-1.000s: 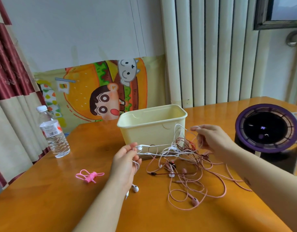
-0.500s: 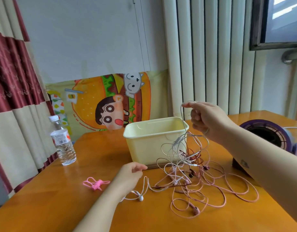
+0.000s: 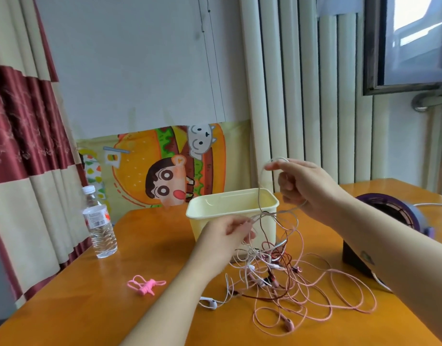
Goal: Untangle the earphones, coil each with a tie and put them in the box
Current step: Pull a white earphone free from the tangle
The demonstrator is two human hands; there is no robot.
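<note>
1. Now the right hand (image 3: 307, 188) is well above the cream box (image 3: 229, 204), higher than a second ago. Its fingers are curled and pinch a loop of the white earphone cord (image 3: 259, 193), which hangs down from it.
2. Meanwhile the left hand (image 3: 226, 233) is up off the table (image 3: 90, 308), where it lay half a second back. It pinches a few strands just in front of the box wall.
3. Below both hands the earphone tangle (image 3: 289, 278), white, pink and dark red, rises partly off the wood. The rest sprawls in loose loops.
4. One white earbud (image 3: 210, 302) lies on the table at the tangle's left edge, and a pink earbud (image 3: 288, 325) lies at its near side.
5. Off to the left the pink ties (image 3: 145, 287) lie bunched and apart from the cords. No set is coiled yet.
6. So it looks like early days: the white set is being drawn out of the knot. A hard pull here could cinch the snarl tighter.
</note>
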